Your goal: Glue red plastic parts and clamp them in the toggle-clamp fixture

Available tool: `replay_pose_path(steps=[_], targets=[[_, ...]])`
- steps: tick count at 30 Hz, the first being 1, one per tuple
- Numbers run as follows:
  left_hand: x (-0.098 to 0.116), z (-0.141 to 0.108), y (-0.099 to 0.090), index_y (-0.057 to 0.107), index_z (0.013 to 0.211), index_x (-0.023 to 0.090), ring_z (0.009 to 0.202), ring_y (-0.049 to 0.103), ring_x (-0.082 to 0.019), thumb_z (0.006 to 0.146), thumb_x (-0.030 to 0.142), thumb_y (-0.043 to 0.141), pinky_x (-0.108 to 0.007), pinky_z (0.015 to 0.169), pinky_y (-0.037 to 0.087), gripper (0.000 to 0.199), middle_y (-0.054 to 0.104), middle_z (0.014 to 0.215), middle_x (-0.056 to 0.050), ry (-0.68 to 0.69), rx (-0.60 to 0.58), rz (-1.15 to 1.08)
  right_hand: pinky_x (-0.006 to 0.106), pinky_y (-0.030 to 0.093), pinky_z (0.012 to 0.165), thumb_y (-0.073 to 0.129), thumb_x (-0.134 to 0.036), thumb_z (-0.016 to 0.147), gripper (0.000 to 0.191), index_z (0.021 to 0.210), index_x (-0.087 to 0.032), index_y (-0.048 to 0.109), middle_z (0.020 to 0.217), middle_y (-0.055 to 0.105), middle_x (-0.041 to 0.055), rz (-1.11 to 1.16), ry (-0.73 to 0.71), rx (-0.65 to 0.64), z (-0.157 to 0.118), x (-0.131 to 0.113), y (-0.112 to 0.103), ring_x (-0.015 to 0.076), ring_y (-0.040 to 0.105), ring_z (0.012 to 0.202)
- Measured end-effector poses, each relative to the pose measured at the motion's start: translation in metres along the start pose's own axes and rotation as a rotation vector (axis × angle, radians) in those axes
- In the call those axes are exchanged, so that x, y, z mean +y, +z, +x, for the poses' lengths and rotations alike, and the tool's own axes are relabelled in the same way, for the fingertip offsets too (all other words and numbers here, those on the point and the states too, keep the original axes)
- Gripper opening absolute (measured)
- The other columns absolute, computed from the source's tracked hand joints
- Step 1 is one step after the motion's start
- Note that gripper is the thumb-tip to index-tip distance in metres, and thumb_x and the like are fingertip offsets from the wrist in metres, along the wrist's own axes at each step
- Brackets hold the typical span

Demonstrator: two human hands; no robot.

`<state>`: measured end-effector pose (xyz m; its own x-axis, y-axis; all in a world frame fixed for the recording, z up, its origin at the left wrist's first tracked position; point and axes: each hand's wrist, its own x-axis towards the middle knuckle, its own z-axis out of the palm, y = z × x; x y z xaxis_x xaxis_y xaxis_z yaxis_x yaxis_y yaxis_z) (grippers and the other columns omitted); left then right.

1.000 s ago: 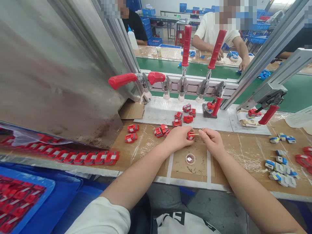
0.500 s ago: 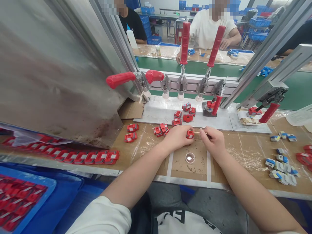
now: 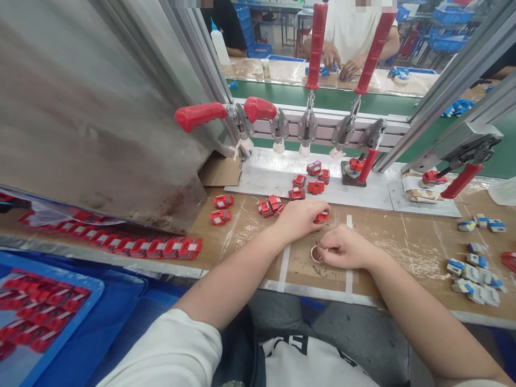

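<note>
And there goes your right hand (image 3: 342, 247)! Half a second ago it was up beside the red piece (image 3: 321, 217), with a thin stick reaching across; now it has dropped down and toward you, over the near side of the tabletop (image 3: 387, 258), right at the dish (image 3: 312, 255). The dish was in full view then; now your fingers cover its right side. That grip is curled, fingertips bunched, but the stick is out of sight, so whether you're grasping it I can't tell.

Over to your left hand (image 3: 302, 219), and it hasn't budged much: its grip stays clenched on the red piece, just beyond the dish, fingers over part of it. The loose pieces (image 3: 274, 204) just past that wrist lie as they did, and so do the group on the metal plate (image 3: 258, 174) and the white parts (image 3: 478, 275) off to your right.

Your view has dipped, too. Across the belt (image 3: 274, 91), the co-worker's hands (image 3: 352, 67), apart a moment back, are now close together at the blue parts (image 3: 322, 70).
</note>
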<state>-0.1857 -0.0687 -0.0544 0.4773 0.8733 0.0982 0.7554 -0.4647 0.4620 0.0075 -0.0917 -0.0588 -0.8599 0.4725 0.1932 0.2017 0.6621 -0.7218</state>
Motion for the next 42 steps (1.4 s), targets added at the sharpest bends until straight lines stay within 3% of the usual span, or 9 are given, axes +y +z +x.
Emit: replay_pose_path(steps=[3, 5, 8, 11, 13, 18, 33, 42], targets=[[0.000, 0.000, 0.000, 0.071, 0.110, 0.029, 0.099, 0.070, -0.019, 0.086, 0.023, 0.071, -0.027, 0.074, 0.047, 0.025, 0.076, 0.110, 0.003, 0.015, 0.013, 0.013, 0.028, 0.023, 0.057, 0.057, -0.016, 0.089, 0.040, 0.059, -0.021, 0.030, 0.055, 0.031, -0.0065, 0.009, 0.013, -0.003, 0.001, 0.000, 0.000, 0.0094, 0.028, 0.052], [0.000, 0.000, -0.001, 0.071, 0.109, 0.028, 0.099, 0.070, -0.019, 0.086, 0.024, 0.071, -0.027, 0.072, 0.046, 0.023, 0.077, 0.109, 0.003, 0.017, 0.009, 0.018, 0.028, 0.022, 0.055, 0.055, -0.016, 0.090, 0.042, 0.059, -0.021, 0.028, 0.055, 0.029, -0.0065, 0.041, -0.003, 0.071, 0.000, 0.000, -0.002, 0.0090, 0.026, 0.051], [0.001, -0.001, -0.002, 0.071, 0.109, 0.028, 0.099, 0.071, -0.020, 0.086, 0.026, 0.072, -0.027, 0.072, 0.046, 0.023, 0.077, 0.108, 0.003, 0.012, 0.001, 0.020, 0.029, 0.020, 0.053, 0.054, -0.021, 0.094, 0.046, 0.058, -0.021, 0.025, 0.055, 0.024, -0.0064, 0.091, 0.019, 0.320, -0.001, 0.001, -0.007, 0.0090, 0.023, 0.050], [0.003, -0.001, -0.002, 0.070, 0.109, 0.028, 0.099, 0.071, -0.020, 0.085, 0.028, 0.073, -0.027, 0.072, 0.046, 0.024, 0.077, 0.108, 0.003, -0.001, -0.006, 0.036, 0.028, 0.021, 0.053, 0.054, -0.028, 0.098, 0.048, 0.058, -0.021, 0.027, 0.056, 0.025, -0.0055, 0.127, 0.147, 0.597, -0.001, 0.005, -0.010, 0.0094, 0.024, 0.052], [0.004, 0.000, -0.003, 0.070, 0.110, 0.028, 0.100, 0.072, -0.021, 0.084, 0.028, 0.073, -0.028, 0.072, 0.046, 0.026, 0.077, 0.109, 0.003, -0.011, -0.018, 0.050, 0.027, 0.023, 0.054, 0.055, -0.032, 0.098, 0.048, 0.059, -0.021, 0.030, 0.057, 0.029, -0.0050, 0.140, 0.232, 0.688, -0.001, 0.008, -0.010, 0.0098, 0.027, 0.054], [0.007, 0.000, -0.005, 0.070, 0.111, 0.027, 0.104, 0.072, -0.022, 0.085, 0.027, 0.071, -0.029, 0.075, 0.048, 0.026, 0.078, 0.111, 0.002, -0.021, -0.038, 0.070, 0.027, 0.026, 0.055, 0.056, -0.037, 0.098, 0.047, 0.059, -0.021, 0.035, 0.058, 0.032, -0.0046, 0.153, 0.315, 0.722, 0.001, 0.014, -0.007, 0.0104, 0.029, 0.057], [0.006, 0.000, -0.005, 0.070, 0.112, 0.028, 0.102, 0.072, -0.021, 0.084, 0.028, 0.073, -0.028, 0.074, 0.049, 0.028, 0.078, 0.111, 0.003, -0.030, -0.059, 0.071, 0.026, 0.023, 0.053, 0.056, -0.030, 0.095, 0.046, 0.059, -0.021, 0.029, 0.057, 0.028, -0.0053, 0.099, 0.288, 0.712, 0.000, 0.014, -0.010, 0.0091, 0.027, 0.055], [0.006, -0.001, -0.005, 0.069, 0.108, 0.028, 0.101, 0.073, -0.021, 0.082, 0.025, 0.072, -0.028, 0.071, 0.047, 0.027, 0.078, 0.110, 0.002, -0.014, -0.057, 0.091, 0.025, 0.022, 0.051, 0.056, -0.021, 0.093, 0.043, 0.061, -0.021, 0.027, 0.056, 0.028, -0.0061, -0.219, 0.161, 0.777, 0.002, 0.008, -0.013, 0.0080, 0.026, 0.052]])
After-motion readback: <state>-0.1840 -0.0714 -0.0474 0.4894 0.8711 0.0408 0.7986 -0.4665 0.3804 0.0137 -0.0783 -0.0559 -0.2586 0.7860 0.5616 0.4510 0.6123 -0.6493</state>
